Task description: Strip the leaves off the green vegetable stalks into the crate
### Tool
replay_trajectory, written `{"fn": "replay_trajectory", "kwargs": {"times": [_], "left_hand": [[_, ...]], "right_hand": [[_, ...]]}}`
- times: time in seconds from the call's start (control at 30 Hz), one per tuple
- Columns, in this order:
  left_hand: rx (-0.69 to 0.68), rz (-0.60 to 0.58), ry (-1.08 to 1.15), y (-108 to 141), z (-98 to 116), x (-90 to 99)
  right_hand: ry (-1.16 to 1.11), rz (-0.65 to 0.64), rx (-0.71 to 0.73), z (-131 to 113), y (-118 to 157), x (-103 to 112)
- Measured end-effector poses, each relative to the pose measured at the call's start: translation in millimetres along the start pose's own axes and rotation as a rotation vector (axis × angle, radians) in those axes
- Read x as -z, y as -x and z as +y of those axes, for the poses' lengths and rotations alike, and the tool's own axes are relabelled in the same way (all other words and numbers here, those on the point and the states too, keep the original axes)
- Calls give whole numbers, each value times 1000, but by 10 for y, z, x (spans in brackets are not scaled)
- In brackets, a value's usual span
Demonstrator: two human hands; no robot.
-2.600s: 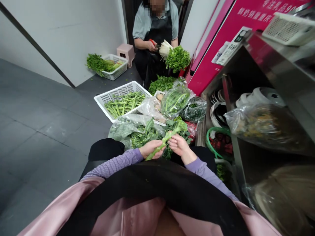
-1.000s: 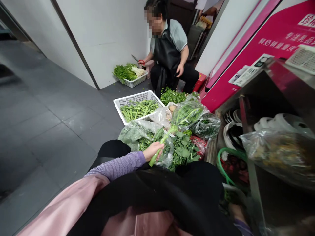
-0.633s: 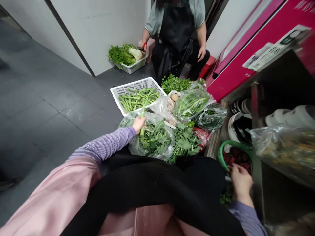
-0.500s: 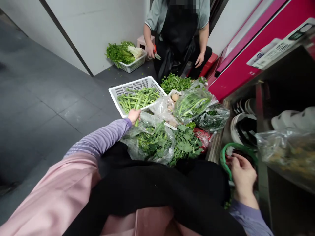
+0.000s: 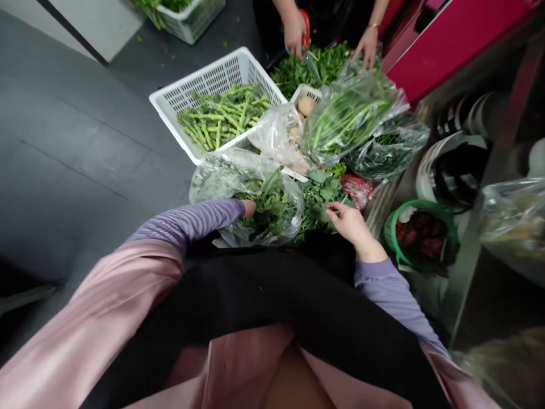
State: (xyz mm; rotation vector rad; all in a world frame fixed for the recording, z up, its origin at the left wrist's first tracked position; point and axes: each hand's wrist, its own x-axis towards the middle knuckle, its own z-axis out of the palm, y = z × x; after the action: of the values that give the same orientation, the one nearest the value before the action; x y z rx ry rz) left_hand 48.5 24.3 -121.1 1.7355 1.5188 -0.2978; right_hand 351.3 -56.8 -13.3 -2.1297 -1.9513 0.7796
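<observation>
My left hand [image 5: 249, 209] reaches into an open plastic bag [image 5: 217, 173] of leafy greens [image 5: 272, 207]; its fingers are hidden among the leaves. Over a second heap of greens [image 5: 317, 199], to the right, is my right hand [image 5: 346, 221], with thumb and forefinger drawn together near a thin stem. Whether it grips that stem is too small to tell. Beyond the bag stands a white perforated basket [image 5: 170, 111] with cut green stalks [image 5: 225, 116] lying in it.
Opposite, a person's hand [image 5: 294, 31] holds red-handled scissors [image 5: 305, 28] over more greens. Bagged vegetables [image 5: 349, 119] lie mid-right. A green-rimmed bin [image 5: 395, 238] holds dark scraps beside a metal shelf. Another basket [image 5: 191, 25] stands at the back left.
My left hand has left the basket's near edge, where it held a stalk, and is now in the bag. My right hand has moved left from the bin to the greens. The view has tilted down.
</observation>
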Motion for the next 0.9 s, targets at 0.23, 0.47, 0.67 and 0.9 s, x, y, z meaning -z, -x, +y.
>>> {"fn": "replay_trajectory", "kwargs": {"times": [0.23,0.47,0.67,0.9], "left_hand": [[91,-42,-233,-71,-380,-461],[-213,-155,-435,-165,-663,-492],[-254,-149,-438,-71,-482,-366],[-298,-126,-277,266,-161,-14]], "right_hand": [[50,-110,-22,23,27,-46],[67,-113,30,7,61,-159],[-14,-68,6,-4,43,-238],[-538,-259,-209,-147,104,-405]]}}
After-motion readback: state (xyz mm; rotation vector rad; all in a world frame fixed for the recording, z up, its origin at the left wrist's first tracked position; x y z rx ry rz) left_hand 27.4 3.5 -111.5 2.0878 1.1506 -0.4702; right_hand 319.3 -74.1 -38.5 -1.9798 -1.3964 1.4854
